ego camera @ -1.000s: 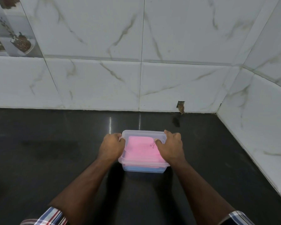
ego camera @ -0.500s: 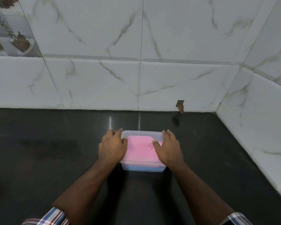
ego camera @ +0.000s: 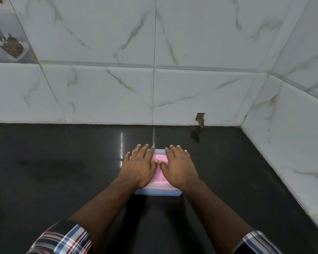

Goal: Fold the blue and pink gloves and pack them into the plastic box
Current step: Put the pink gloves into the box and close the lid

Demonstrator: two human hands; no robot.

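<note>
Both hands are lying flat on top of the small clear rectangular plastic box (ego camera: 158,191), which is sitting on the glossy black stone table (ego camera: 62,171) near the middle of the view, well short of the back wall. The left hand (ego camera: 139,167) is covering the left half of the lid, its fingers (ego camera: 142,151) stretched straight and slightly spread, the tips reaching just past the box's far edge, clamped on nothing. The right hand (ego camera: 178,167) is mirroring it on the right half, fingers (ego camera: 176,153) equally straight and a little apart, palm down on the lid. The two thumbs are pointing inward and almost meeting over the centre of the box. Between the hands the folded pink glove (ego camera: 159,159) is showing through the clear top, filling the upper layer of the box, and along the near wall a pale blue band, the folded blue glove (ego camera: 158,193), is lying beneath the pink one at the bottom. Both forearms are reaching in from the lower edge, each ending in a rolled plaid sleeve (ego camera: 66,241) of blue, red and white. Behind the table the white marble-patterned tile wall (ego camera: 191,43) is running across and turning the corner on the right, with a small broken notch (ego camera: 200,119) at the foot of one tile, and a decorated picture tile (ego camera: 7,39) is sitting at far upper left
</note>
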